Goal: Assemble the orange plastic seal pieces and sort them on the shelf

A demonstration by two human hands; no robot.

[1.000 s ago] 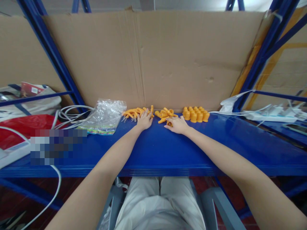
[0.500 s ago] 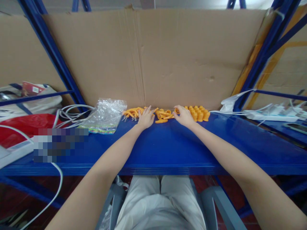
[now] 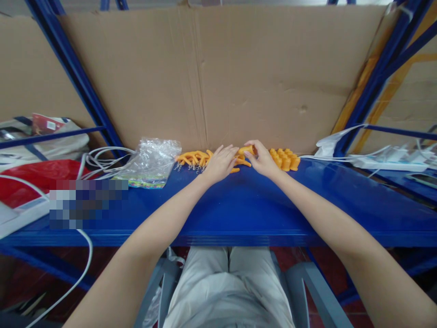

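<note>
My right hand (image 3: 262,159) is closed around a hollow orange plastic piece (image 3: 246,149), lying on its side and lifted a little. Beside it, my left hand (image 3: 221,165) lies over some loose orange pieces with its fingers stretched out; what is under the palm is hidden. Slim curved orange pieces (image 3: 244,162) show between the hands. To the left is a heap of branching orange parts (image 3: 194,158), with small metal chains (image 3: 196,168) along its front edge. Rows of upright orange pieces (image 3: 285,159) stand right of my right hand.
A clear plastic bag (image 3: 153,157) lies left of the heap on the blue table (image 3: 239,209). White cables (image 3: 105,157) and a red bag (image 3: 30,180) are farther left. Behind rises a cardboard panel (image 3: 256,82). At right sits a white power strip (image 3: 389,161).
My left hand has moved right, off the branching heap and over the loose pieces. My right hand has raised and turned the hollow orange piece. The view has shifted slightly.
</note>
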